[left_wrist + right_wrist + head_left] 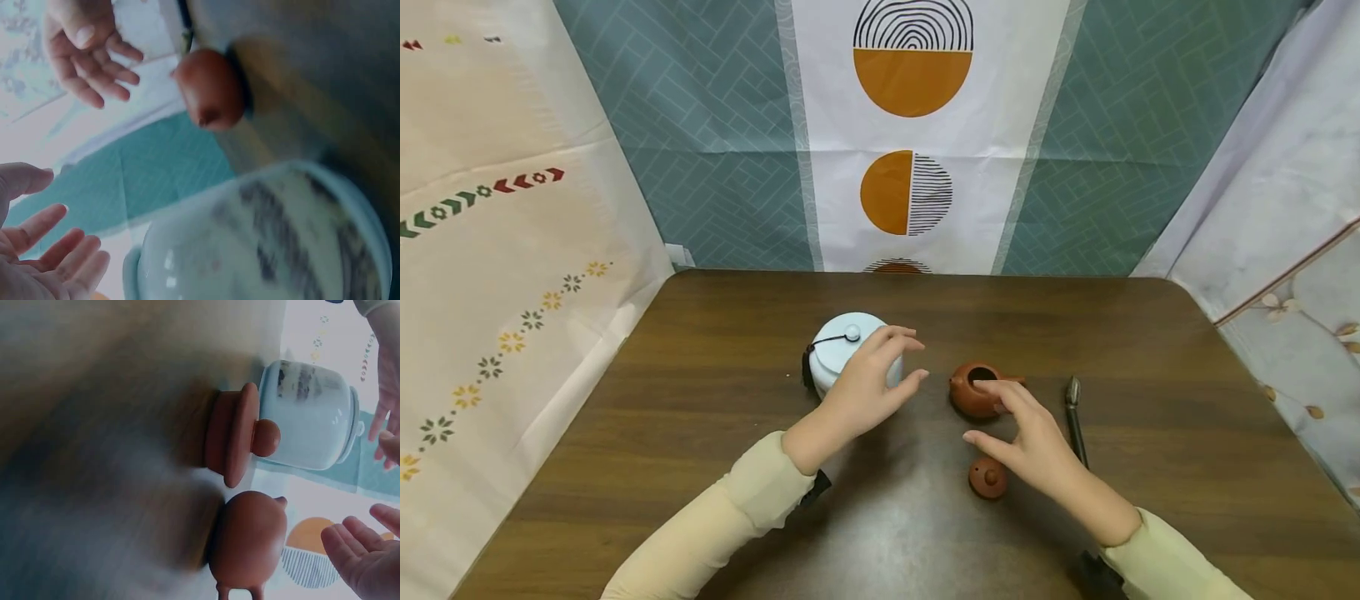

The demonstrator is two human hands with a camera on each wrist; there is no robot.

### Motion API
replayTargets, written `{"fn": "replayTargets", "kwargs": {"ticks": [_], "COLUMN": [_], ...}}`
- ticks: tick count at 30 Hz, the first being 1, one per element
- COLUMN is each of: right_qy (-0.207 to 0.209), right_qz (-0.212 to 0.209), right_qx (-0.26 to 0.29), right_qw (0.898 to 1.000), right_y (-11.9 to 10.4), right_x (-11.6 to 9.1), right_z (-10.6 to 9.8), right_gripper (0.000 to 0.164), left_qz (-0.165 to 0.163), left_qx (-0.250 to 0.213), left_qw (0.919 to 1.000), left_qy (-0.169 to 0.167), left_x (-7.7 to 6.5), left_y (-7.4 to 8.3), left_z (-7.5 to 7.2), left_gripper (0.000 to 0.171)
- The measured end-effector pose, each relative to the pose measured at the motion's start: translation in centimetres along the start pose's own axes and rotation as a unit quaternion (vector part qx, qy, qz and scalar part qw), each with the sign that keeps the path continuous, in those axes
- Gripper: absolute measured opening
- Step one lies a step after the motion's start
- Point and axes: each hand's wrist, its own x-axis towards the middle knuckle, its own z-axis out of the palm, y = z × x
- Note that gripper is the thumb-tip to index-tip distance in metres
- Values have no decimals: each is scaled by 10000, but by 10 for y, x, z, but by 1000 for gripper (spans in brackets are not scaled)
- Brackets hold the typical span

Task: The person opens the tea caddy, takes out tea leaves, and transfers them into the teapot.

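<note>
Brown wood-grain table [700,358], teal patterned backdrop [700,100], white central panel [831,125], flowered cloth [497,275] at left

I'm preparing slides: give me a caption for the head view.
Empty left hand near a bluish-white lidded ceramic jar, empty right hand near a round, lidless reddish-brown clay teapot.

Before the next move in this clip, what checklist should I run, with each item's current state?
1. Left hand free: ok, it holds nothing.
2. Right hand free: ok, it holds nothing.
3. White jar covered: ok, the jar lid sits on top.
4. Brown teapot upright: ok, its opening faces up.
5. Teapot lid on the teapot: not ok, it lies on the table.
6. Teapot empty: cannot tell, too dark inside.
</note>
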Motion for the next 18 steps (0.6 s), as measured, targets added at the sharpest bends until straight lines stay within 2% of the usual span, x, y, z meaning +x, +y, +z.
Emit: {"fn": "replayTargets", "kwargs": {"ticks": [3,9,14,18], "right_qy": [-85,-338,-347,-276], "right_qz": [302,882,1147,1246], "right_qx": [331,1035,1400,1715], "right_qw": [9990,9901,9829,9769], "right_y": [0,-5,-7,-8], "right_x": [7,24,36,47], "right_z": [4,12,19,27], "right_gripper": [69,73,74,75], "left_qz": [123,-15,-183,-406], "left_qx": [146,237,251,116], "left_qw": [9989,9950,9909,9894], "left_qy": [424,971,1307,1391], "left_x": [0,0,0,-1], "left_y": [-4,-13,-24,-34], "left_z": [-10,-27,-39,-45], "left_gripper": [23,29,35,41]}}
